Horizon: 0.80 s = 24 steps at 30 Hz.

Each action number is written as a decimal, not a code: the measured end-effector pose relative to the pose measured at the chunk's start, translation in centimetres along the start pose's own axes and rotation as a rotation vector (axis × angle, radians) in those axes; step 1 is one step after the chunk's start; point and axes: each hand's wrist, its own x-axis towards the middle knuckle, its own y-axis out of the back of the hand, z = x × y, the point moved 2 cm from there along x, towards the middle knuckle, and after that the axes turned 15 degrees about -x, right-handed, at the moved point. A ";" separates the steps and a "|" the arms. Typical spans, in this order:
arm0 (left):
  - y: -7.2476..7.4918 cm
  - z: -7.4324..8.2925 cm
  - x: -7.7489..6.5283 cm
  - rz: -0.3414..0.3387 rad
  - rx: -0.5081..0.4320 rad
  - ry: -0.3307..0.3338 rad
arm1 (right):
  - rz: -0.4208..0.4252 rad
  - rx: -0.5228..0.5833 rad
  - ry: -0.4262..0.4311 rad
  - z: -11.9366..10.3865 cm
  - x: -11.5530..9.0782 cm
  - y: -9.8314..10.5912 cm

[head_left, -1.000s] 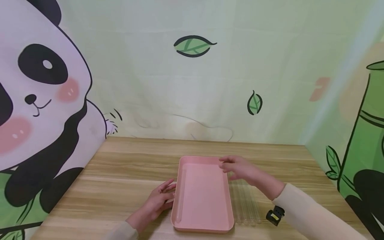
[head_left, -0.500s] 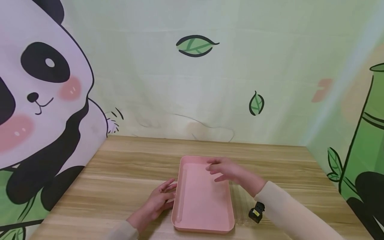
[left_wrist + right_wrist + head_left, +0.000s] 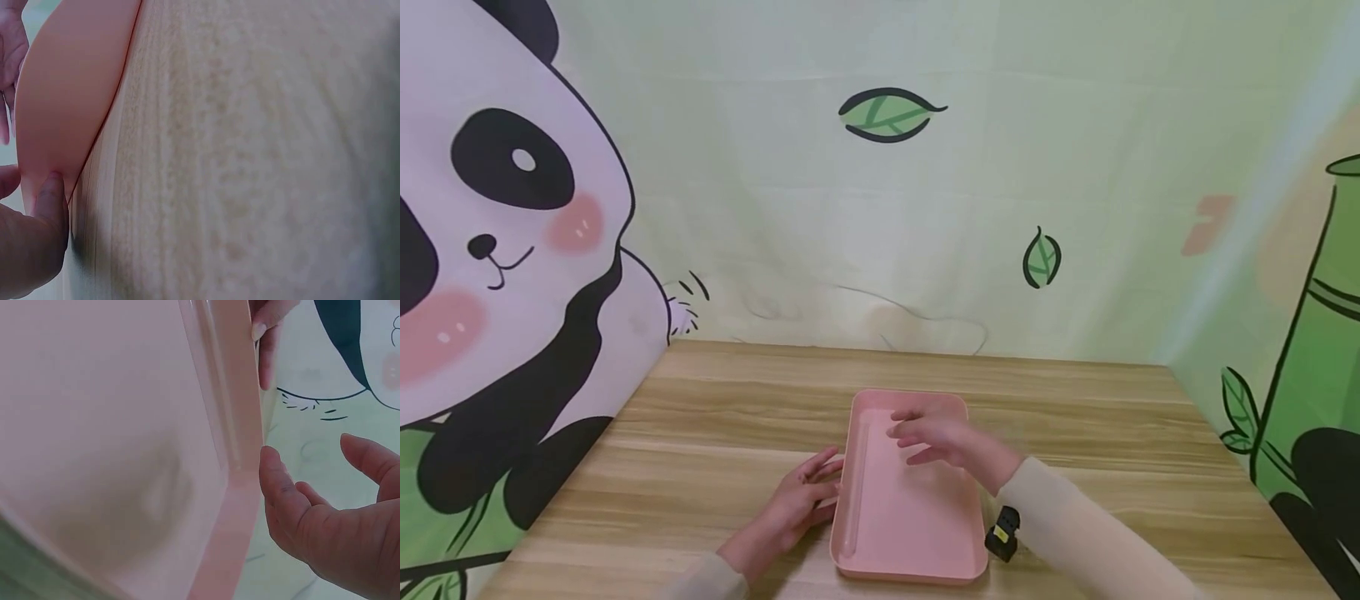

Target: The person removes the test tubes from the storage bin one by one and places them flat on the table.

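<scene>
A shallow pink tray [image 3: 917,517] stands lengthwise on the wooden table. Inside it, along the left wall, lies a clear tube-like rod [image 3: 853,500], also visible in the right wrist view as a see-through rod [image 3: 219,381]. My left hand [image 3: 797,500] rests against the tray's left side; in the left wrist view a fingertip [image 3: 55,181] touches the outer wall. Over the far half of the tray hovers my right hand [image 3: 932,437], its fingers apart and loosely bent. Nothing shows between thumb and fingers of that hand [image 3: 331,519] in the right wrist view.
The wooden table [image 3: 737,400] runs back to a printed cloth backdrop [image 3: 760,208] with a panda and leaves. A small black device [image 3: 1002,533] hangs at the right sleeve. The right forearm crosses the table's right front part, hiding what lies beneath.
My right hand has moved left from the tray's right rim to above its inside. Its sleeve now covers the clear tubes seen right of the tray earlier. The left hand stays put.
</scene>
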 end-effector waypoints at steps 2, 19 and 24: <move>0.0 0.0 0.0 0.006 0.006 -0.001 | -0.003 0.007 -0.011 0.2 0.3 -0.4; -0.1 -0.2 -0.1 0.014 0.020 0.001 | -0.027 0.084 -0.073 1.5 2.7 -3.3; -0.1 0.0 -0.1 0.022 0.017 -0.006 | -0.013 0.076 -0.090 1.4 3.1 -3.8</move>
